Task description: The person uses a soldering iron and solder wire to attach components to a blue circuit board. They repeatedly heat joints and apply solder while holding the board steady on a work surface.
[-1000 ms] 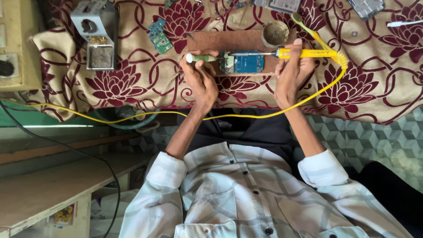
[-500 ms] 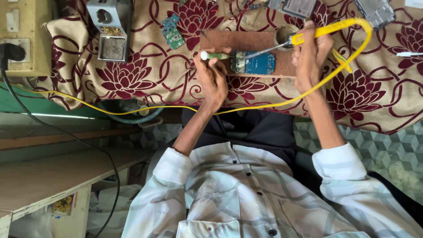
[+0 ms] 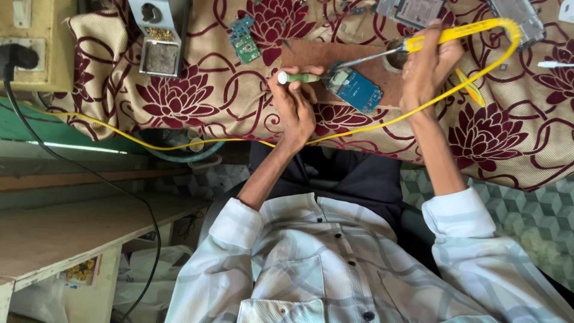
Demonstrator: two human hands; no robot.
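Left hand [image 3: 296,110] closed round a green-handled tool [image 3: 299,78], pinched between thumb and fingers, its far end pressed to the near edge of the blue circuit board [image 3: 357,90]. Right hand [image 3: 427,66] wrapped round the yellow soldering iron [image 3: 454,33], metal tip now down at the board's upper corner, close to the tool's end. Half a second ago, tip raised towards the small round tin [image 3: 393,60]; now back at the board, so judged a fresh application of heat under way. Board flat on a brown pad [image 3: 311,57] on the floral-clothed worktop [image 3: 197,101], between both hands. Yellow cord [image 3: 149,143] looped overhead and trailing left.
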